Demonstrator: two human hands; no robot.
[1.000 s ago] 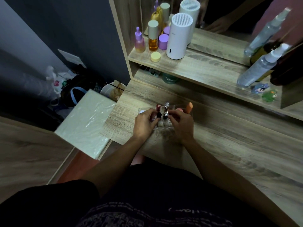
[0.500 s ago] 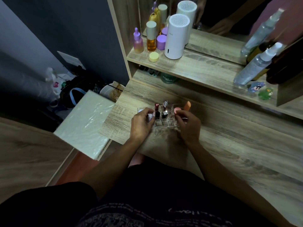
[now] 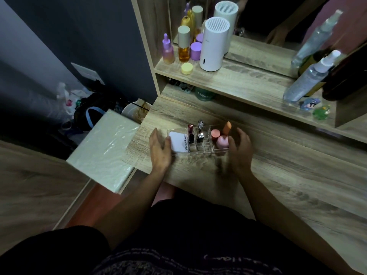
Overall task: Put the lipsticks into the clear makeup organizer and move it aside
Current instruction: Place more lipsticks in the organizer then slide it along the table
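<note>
The clear makeup organizer (image 3: 206,153) sits on the wooden desk (image 3: 288,175) in front of me. Two lipsticks stand upright in its middle slots: a dark red one (image 3: 191,134) and a black and silver one (image 3: 200,132). A white compact (image 3: 177,143) lies in its left section. Pink and orange sponges (image 3: 222,142) fill the right section. My left hand (image 3: 159,150) is at the organizer's left end, fingers spread and touching the edge by the compact. My right hand (image 3: 239,150), blurred, is at the right end with fingers apart.
A raised shelf behind holds small bottles (image 3: 183,46), a white cylindrical device (image 3: 213,44) and spray bottles (image 3: 309,78), with a mirror at the back. A white wrapped box (image 3: 105,149) stands off the desk's left edge. The desk stretches out to the right.
Both hands have moved apart from the middle slots, over the lipsticks, to the two ends of the organizer. The lipsticks now stand uncovered.
</note>
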